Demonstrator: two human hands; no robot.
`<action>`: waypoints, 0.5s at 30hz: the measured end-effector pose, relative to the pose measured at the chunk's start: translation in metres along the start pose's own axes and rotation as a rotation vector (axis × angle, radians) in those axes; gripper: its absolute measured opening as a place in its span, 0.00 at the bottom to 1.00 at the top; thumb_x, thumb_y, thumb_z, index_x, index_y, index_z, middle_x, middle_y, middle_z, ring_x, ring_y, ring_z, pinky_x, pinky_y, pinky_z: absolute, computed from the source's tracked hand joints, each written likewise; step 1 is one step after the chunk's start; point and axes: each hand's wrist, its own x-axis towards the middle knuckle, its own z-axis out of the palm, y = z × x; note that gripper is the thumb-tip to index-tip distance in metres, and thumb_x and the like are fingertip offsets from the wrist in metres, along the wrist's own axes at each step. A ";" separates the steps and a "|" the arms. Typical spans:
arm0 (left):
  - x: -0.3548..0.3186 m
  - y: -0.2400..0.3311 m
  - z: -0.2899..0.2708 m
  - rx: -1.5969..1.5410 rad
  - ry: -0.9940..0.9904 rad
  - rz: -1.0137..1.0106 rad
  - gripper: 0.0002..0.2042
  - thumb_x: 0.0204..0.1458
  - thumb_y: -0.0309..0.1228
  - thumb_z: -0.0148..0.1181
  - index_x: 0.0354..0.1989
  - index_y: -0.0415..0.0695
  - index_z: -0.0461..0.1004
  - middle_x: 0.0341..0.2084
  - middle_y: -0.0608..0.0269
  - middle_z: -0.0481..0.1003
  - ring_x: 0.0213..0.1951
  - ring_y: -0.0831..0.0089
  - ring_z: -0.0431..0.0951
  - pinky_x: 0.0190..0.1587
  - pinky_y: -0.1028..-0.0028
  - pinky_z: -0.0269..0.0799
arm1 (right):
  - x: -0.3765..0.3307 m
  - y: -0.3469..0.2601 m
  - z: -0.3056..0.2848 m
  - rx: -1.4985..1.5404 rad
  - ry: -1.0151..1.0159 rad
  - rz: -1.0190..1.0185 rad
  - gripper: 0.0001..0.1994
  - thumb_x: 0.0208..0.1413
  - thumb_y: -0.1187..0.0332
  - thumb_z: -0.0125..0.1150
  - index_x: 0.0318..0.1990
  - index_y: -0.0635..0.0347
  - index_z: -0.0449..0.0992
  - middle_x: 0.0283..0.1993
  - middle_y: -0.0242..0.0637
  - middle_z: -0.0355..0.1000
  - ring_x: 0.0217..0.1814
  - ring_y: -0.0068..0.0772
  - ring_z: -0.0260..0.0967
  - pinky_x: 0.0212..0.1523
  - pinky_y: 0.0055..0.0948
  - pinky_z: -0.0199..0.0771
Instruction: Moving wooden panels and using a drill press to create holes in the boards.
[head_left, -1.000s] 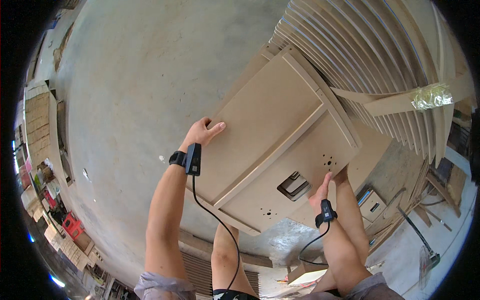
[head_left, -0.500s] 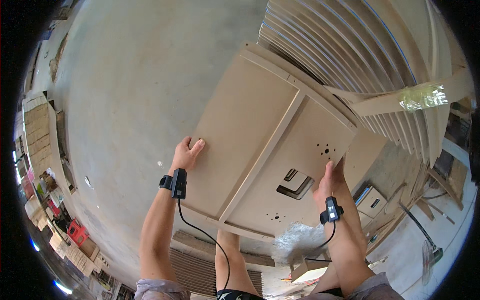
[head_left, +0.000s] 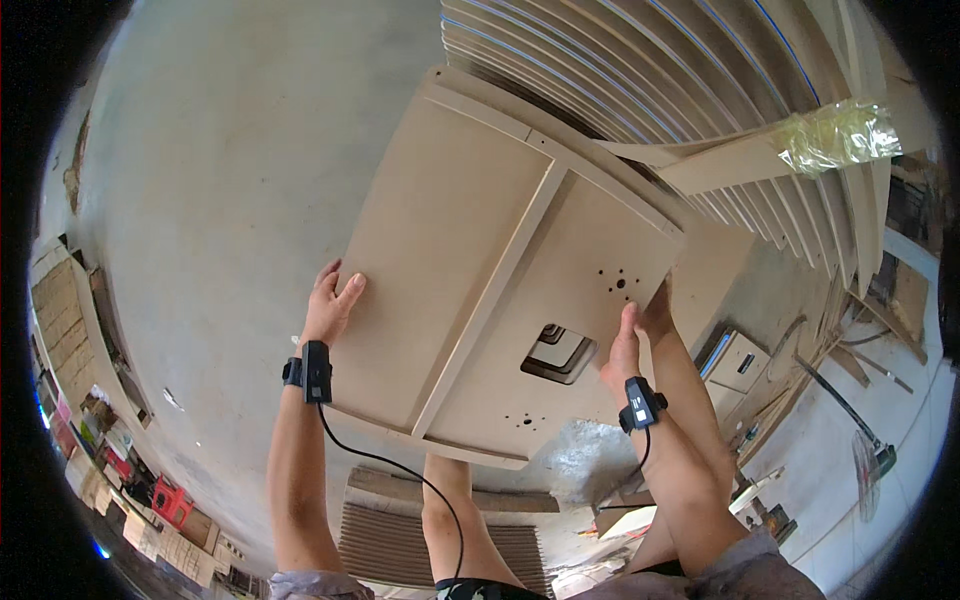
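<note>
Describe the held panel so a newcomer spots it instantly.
Find the big bank of pale slats at upper right. Below and left of it, the left hand and right hand flank a broad tan panel. Unlike the slats, it carries a long raised strip, a rounded cutout and two hole clusters.

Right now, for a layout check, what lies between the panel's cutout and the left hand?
In the head view, a raised strip crosses the panel between them.

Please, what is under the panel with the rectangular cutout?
The left leg passes under the panel; a brown board shows past its right edge. The rest is covered.
</note>
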 end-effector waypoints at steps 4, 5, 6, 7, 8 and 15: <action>0.011 0.006 0.017 -0.057 -0.092 -0.116 0.38 0.43 0.55 0.54 0.50 0.28 0.60 0.48 0.48 0.65 0.53 0.62 0.63 0.53 0.72 0.56 | 0.007 -0.010 -0.005 -0.033 0.088 -0.012 0.43 0.44 0.36 0.49 0.57 0.65 0.53 0.59 0.38 0.54 0.60 0.32 0.51 0.59 0.30 0.47; 0.009 0.020 0.023 -0.075 -0.133 -0.201 0.39 0.43 0.55 0.54 0.51 0.28 0.59 0.49 0.47 0.64 0.54 0.63 0.62 0.54 0.73 0.55 | 0.009 -0.014 -0.011 -0.044 0.111 -0.060 0.42 0.44 0.37 0.48 0.57 0.65 0.53 0.59 0.38 0.54 0.60 0.32 0.50 0.59 0.30 0.46; 0.001 0.027 0.009 -0.050 -0.127 -0.219 0.39 0.43 0.55 0.54 0.51 0.28 0.59 0.49 0.47 0.64 0.54 0.63 0.62 0.54 0.73 0.55 | 0.003 -0.011 -0.001 -0.037 0.101 -0.030 0.42 0.44 0.37 0.48 0.57 0.65 0.53 0.59 0.38 0.54 0.60 0.32 0.50 0.59 0.30 0.46; -0.005 0.034 -0.004 -0.041 -0.094 -0.230 0.38 0.43 0.54 0.54 0.51 0.28 0.59 0.48 0.47 0.65 0.53 0.65 0.63 0.53 0.74 0.56 | -0.004 -0.011 0.008 -0.013 0.066 0.002 0.42 0.44 0.37 0.48 0.57 0.65 0.53 0.59 0.38 0.54 0.60 0.32 0.50 0.59 0.30 0.46; -0.006 0.040 -0.007 -0.054 -0.066 -0.226 0.38 0.43 0.54 0.55 0.50 0.27 0.59 0.46 0.47 0.66 0.52 0.66 0.64 0.53 0.74 0.56 | -0.008 -0.017 0.011 0.005 0.039 0.010 0.42 0.44 0.37 0.48 0.57 0.66 0.53 0.59 0.39 0.54 0.60 0.32 0.51 0.59 0.30 0.46; -0.001 0.029 0.007 -0.148 -0.089 -0.191 0.34 0.45 0.50 0.56 0.49 0.30 0.61 0.44 0.51 0.68 0.51 0.70 0.64 0.52 0.76 0.56 | 0.020 0.000 0.001 -0.023 0.051 -0.114 0.44 0.43 0.35 0.47 0.58 0.65 0.51 0.61 0.39 0.52 0.62 0.33 0.47 0.61 0.33 0.42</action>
